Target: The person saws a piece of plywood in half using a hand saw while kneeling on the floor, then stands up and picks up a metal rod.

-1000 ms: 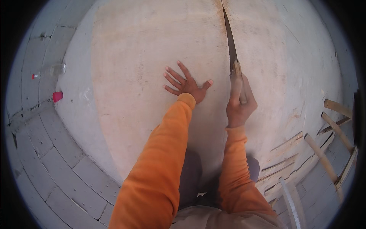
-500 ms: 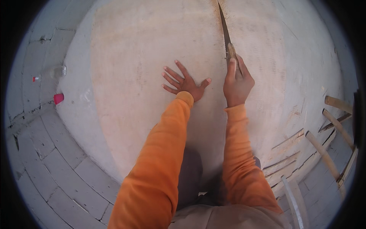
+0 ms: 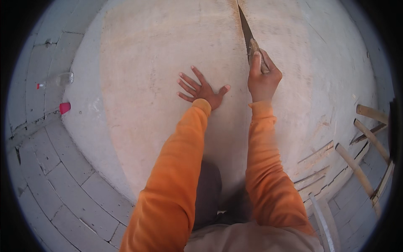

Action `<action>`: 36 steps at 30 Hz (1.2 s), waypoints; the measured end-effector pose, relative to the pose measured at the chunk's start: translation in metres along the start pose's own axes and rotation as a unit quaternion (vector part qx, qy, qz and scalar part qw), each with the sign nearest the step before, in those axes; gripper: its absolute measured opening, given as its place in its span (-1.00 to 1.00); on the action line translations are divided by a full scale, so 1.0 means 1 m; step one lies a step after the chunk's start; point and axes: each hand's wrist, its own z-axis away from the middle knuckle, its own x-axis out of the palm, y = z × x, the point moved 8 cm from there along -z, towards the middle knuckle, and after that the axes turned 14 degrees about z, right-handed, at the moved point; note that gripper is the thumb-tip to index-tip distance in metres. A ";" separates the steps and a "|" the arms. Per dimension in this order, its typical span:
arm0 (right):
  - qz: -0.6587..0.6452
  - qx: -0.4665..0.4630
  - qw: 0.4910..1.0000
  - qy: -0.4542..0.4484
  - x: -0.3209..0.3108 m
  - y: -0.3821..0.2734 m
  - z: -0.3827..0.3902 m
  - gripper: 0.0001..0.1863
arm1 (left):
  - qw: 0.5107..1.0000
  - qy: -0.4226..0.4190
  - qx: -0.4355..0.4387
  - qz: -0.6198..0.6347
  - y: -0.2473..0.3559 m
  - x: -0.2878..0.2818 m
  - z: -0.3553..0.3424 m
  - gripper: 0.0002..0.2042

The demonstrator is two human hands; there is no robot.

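Head view: my left hand [image 3: 201,93] is palm-down on the pale board [image 3: 142,109], fingers fanned wide; my right hand [image 3: 265,80] has its fingers wrapped round the handsaw [image 3: 246,32], blade pointing away up top.

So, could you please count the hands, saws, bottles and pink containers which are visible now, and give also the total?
Left hand and right hand: 2
Saw: 1
Clear bottle: 1
Pink container: 1
Total: 5
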 end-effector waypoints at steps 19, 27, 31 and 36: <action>0.041 0.005 0.999 -0.018 -0.062 0.001 0.108 -0.70 | 1.000 0.013 -0.009 0.002 -0.017 -0.015 -0.004 0.50; 0.003 0.016 1.000 -0.018 -0.003 -0.006 -0.011 -0.68 | 1.000 0.003 0.004 0.004 0.003 -0.002 0.000 0.48; 0.051 -0.014 0.999 -0.008 -0.026 -0.011 0.048 -0.69 | 1.000 0.004 -0.012 0.000 -0.018 -0.005 -0.002 0.48; 0.016 0.004 1.000 -0.001 -0.082 -0.006 0.137 -0.69 | 1.000 0.018 -0.019 0.004 -0.025 -0.014 0.002 0.49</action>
